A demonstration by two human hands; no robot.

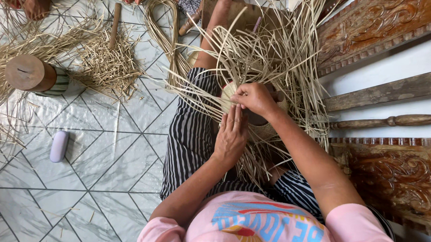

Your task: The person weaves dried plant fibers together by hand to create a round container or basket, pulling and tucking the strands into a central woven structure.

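Observation:
On my lap rests a half-woven straw basket with many loose pale strands fanning out from it. My left hand lies flat against the woven part, fingers pressing the strands. My right hand pinches a strand at the basket's rim, just above the left hand. I sit on the floor in a striped black-and-white garment and a pink shirt. The basket's far side is hidden by the strands.
A pile of loose straw and a wooden cylinder block lie at the left on the tiled floor. A small lilac case lies nearby. Carved wooden furniture stands at the right. Another person's feet show at the top.

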